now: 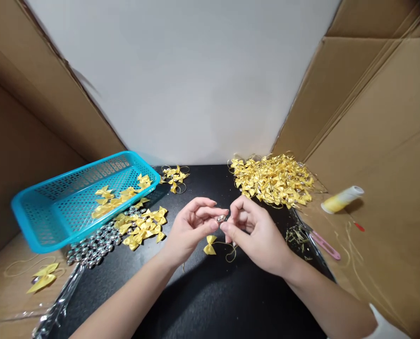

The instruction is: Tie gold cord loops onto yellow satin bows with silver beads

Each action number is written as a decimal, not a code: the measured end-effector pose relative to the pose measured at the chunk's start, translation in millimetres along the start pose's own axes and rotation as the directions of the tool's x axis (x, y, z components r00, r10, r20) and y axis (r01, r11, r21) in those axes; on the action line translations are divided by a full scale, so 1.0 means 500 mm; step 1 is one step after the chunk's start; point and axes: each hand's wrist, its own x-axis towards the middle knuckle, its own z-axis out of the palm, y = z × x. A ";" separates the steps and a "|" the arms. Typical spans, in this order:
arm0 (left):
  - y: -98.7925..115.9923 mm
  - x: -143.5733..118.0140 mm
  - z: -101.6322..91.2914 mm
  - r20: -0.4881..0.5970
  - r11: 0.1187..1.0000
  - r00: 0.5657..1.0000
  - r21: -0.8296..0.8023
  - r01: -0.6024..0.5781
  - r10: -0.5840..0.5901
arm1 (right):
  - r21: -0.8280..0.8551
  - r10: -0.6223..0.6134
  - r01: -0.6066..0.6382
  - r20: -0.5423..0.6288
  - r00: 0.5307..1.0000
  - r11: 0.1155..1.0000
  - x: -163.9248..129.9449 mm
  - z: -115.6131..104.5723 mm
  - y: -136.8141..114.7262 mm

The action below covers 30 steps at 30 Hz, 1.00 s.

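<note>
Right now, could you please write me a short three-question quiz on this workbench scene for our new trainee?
1. True or false: the blue basket holds some yellow bows.
2. What do the left hand and the right hand pinch between their fingertips? A) a small silver bell B) a pair of scissors C) a spool of thread
3. Fill in: the biggest heap of yellow bows lies on the person's ____ side, at the back of the black mat.

Key:
1. True
2. A
3. right
</note>
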 end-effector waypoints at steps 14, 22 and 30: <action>0.008 0.017 -0.015 -0.114 0.962 0.962 0.080 0.259 -0.250 | -0.016 -0.018 0.018 -0.055 0.998 1.000 0.030 0.001 0.052; 0.010 0.008 -0.008 -0.116 0.939 0.993 0.337 0.068 -0.030 | 0.004 -0.061 0.061 -0.024 0.998 0.998 0.032 0.005 0.070; 0.096 0.006 -0.012 -0.279 0.784 0.845 0.576 -0.233 0.456 | -0.321 -0.103 0.153 0.167 0.981 0.935 0.059 -0.021 0.107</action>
